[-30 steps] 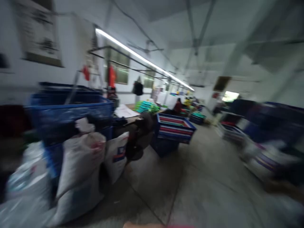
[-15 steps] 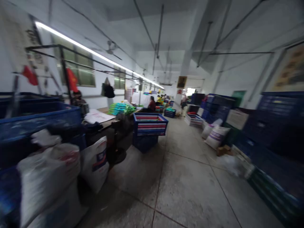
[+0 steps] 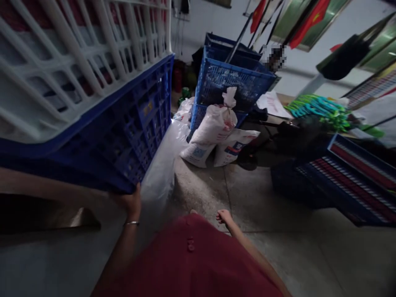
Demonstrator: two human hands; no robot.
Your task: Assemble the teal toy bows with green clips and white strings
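My left hand [image 3: 129, 202] grips the lower corner of a blue plastic crate [image 3: 123, 128] that stands tilted at my left. A white plastic crate [image 3: 77, 53] sits stacked on top of it. My right hand [image 3: 223, 216] hangs low beside my red garment [image 3: 192, 260], its fingers curled in with nothing visible in them. It touches no object.
White filled sacks [image 3: 213, 132] lean against a stack of blue crates [image 3: 229, 82] ahead. A clear plastic sheet [image 3: 163, 165] lies beside the tilted crate. A blue crate with striped contents [image 3: 349, 181] stands at the right. Green items [image 3: 318, 109] lie on a table. Concrete floor [image 3: 278, 231].
The view has swung from looking down the long aisle to looking down and left. My left hand now holds the blue crate's corner; both hands have come into view.
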